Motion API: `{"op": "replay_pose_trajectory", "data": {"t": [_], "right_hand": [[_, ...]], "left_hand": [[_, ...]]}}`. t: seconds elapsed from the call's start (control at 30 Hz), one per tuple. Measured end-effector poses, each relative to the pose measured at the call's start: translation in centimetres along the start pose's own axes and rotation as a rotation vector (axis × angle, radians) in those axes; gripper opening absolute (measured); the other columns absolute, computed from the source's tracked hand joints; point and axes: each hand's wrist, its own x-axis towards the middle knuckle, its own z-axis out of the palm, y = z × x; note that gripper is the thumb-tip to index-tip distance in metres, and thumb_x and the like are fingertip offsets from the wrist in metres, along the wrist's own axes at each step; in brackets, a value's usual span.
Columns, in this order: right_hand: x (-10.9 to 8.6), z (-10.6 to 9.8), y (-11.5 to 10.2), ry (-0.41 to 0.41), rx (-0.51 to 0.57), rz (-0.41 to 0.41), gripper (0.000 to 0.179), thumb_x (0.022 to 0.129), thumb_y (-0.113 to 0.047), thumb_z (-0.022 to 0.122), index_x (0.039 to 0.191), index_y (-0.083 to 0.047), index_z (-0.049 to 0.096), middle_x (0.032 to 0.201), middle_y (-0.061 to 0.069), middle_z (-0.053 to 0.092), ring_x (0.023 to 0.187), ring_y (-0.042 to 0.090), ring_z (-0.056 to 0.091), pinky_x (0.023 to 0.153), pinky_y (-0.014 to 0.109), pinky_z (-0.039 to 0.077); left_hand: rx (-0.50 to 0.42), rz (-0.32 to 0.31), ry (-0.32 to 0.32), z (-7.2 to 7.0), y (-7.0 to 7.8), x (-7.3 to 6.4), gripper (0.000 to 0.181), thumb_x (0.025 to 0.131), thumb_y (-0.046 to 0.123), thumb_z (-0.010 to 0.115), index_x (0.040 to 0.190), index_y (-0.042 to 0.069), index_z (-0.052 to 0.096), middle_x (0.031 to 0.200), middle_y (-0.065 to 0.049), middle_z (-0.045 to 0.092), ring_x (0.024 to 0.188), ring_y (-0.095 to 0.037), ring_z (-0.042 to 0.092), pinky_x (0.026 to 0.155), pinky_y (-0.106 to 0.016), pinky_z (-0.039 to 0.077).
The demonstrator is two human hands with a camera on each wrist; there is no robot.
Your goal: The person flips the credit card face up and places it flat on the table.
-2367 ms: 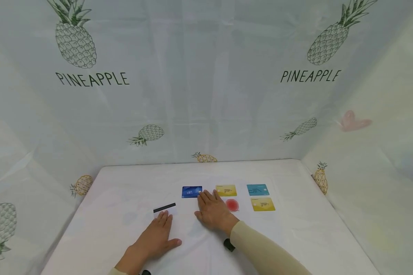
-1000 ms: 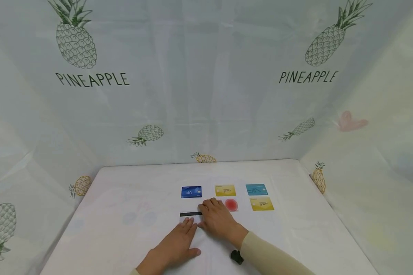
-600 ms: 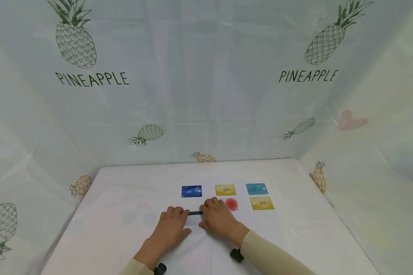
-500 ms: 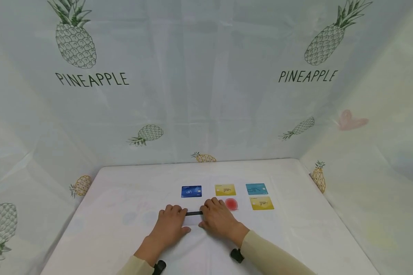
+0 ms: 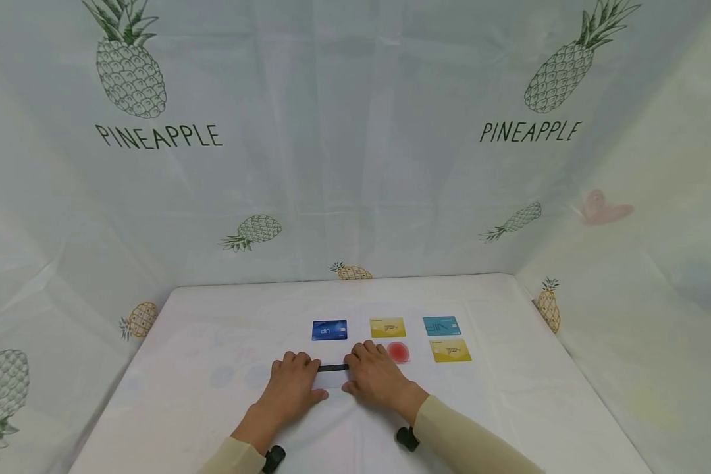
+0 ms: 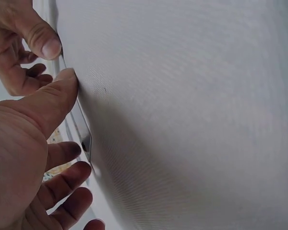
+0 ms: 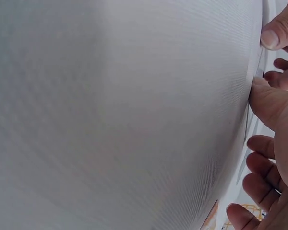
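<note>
A white card with a black stripe (image 5: 333, 368) lies on the table between my hands, its long side facing me. At its left end, the fingers of my left hand (image 5: 291, 388) curl over the far side and the thumb is at the near edge. My right hand (image 5: 376, 380) grips the right end the same way. In the left wrist view, the left thumb (image 6: 67, 84) meets the card's edge, and a dark corner of the card (image 6: 87, 143) shows by the fingers. The right thumb (image 7: 258, 88) is against the edge in the right wrist view. Both hands cover the card's ends.
Beyond the hands lie a blue card (image 5: 330, 330), a yellow card (image 5: 388, 328) and a teal card (image 5: 442, 326). Another yellow card (image 5: 450, 351) lies below the teal one. A red round print (image 5: 398, 352) sits just right of my right hand. White cloth (image 5: 213, 421) covers the table.
My left hand has slid the striped card rightward and straightened it beside my right hand. My right hand came down from the blue card to its right end. Then the left fingers curled over its left end.
</note>
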Motion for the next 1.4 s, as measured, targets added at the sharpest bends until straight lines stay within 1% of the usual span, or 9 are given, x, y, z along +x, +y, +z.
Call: {"op": "replay_pose_trajectory", "data": {"t": [0.17, 0.4, 0.63, 0.77, 0.93, 1.2, 1.27, 1.4], "right_hand": [[0.17, -0.19, -0.04, -0.016, 0.009, -0.01, 0.053, 0.095, -0.056, 0.073, 0.131, -0.016, 0.069, 0.122, -0.001, 0.063, 0.111, 0.018, 0.052, 0.098, 0.033, 0.049], [0.32, -0.36, -0.02, -0.04, 0.049, -0.001, 0.052, 0.096, -0.054, 0.074, 0.13, -0.016, 0.067, 0.122, 0.0, 0.063, 0.112, 0.018, 0.051, 0.1, 0.034, 0.049], [0.3, -0.67, -0.19, -0.042, 0.081, -0.01, 0.052, 0.096, -0.049, 0.076, 0.134, -0.015, 0.066, 0.126, 0.001, 0.063, 0.117, 0.02, 0.054, 0.109, 0.044, 0.051], [0.41, -0.79, -0.24, -0.054, 0.079, -0.016, 0.049, 0.096, -0.048, 0.076, 0.131, -0.014, 0.067, 0.123, 0.001, 0.063, 0.114, 0.02, 0.054, 0.106, 0.041, 0.051], [0.58, -0.75, -0.28, -0.057, 0.067, -0.019, 0.048, 0.095, -0.049, 0.077, 0.126, -0.014, 0.066, 0.116, 0.0, 0.061, 0.108, 0.018, 0.052, 0.1, 0.035, 0.051], [0.5, -0.61, -0.32, -0.026, 0.077, -0.013, 0.048, 0.095, -0.047, 0.077, 0.125, -0.013, 0.064, 0.116, 0.0, 0.059, 0.107, 0.017, 0.051, 0.099, 0.034, 0.051], [0.51, -0.58, -0.31, -0.019, 0.075, -0.023, 0.047, 0.095, -0.046, 0.077, 0.125, -0.013, 0.064, 0.116, -0.001, 0.06, 0.106, 0.016, 0.051, 0.098, 0.033, 0.051], [0.62, -0.48, -0.35, -0.004, 0.05, -0.059, 0.045, 0.095, -0.045, 0.078, 0.126, -0.014, 0.066, 0.118, -0.001, 0.062, 0.108, 0.016, 0.053, 0.097, 0.031, 0.051]], "left_hand": [[0.004, -0.014, 0.003, 0.17, -0.1, 0.19, 0.068, 0.084, 0.053, 0.086, 0.131, 0.006, 0.071, 0.122, -0.011, 0.066, 0.113, -0.033, 0.054, 0.096, -0.055, 0.048], [-0.001, -0.009, 0.003, 0.38, -0.18, 0.27, 0.069, 0.083, 0.053, 0.086, 0.131, 0.006, 0.071, 0.122, -0.012, 0.065, 0.113, -0.033, 0.053, 0.096, -0.056, 0.048], [0.006, -0.008, 0.012, 0.49, -0.22, 0.29, 0.069, 0.083, 0.054, 0.086, 0.13, 0.006, 0.071, 0.122, -0.012, 0.065, 0.113, -0.033, 0.054, 0.095, -0.056, 0.048], [0.008, -0.006, 0.018, 0.55, -0.22, 0.29, 0.069, 0.083, 0.054, 0.087, 0.13, 0.006, 0.071, 0.121, -0.012, 0.066, 0.113, -0.033, 0.054, 0.095, -0.056, 0.049], [0.0, -0.008, 0.024, 0.66, -0.28, 0.23, 0.069, 0.083, 0.053, 0.087, 0.129, 0.005, 0.071, 0.121, -0.012, 0.066, 0.113, -0.033, 0.054, 0.095, -0.056, 0.048], [-0.014, -0.007, 0.033, 0.57, -0.33, 0.19, 0.072, 0.082, 0.053, 0.087, 0.132, 0.004, 0.069, 0.124, -0.014, 0.065, 0.113, -0.034, 0.053, 0.095, -0.056, 0.048], [-0.015, -0.003, 0.037, 0.55, -0.37, 0.18, 0.072, 0.081, 0.053, 0.088, 0.13, 0.004, 0.069, 0.121, -0.013, 0.064, 0.111, -0.033, 0.053, 0.094, -0.055, 0.048], [0.0, 0.011, 0.051, 0.32, -0.36, 0.23, 0.069, 0.079, 0.053, 0.09, 0.122, 0.005, 0.066, 0.11, -0.01, 0.061, 0.104, -0.03, 0.05, 0.088, -0.051, 0.047]]}}
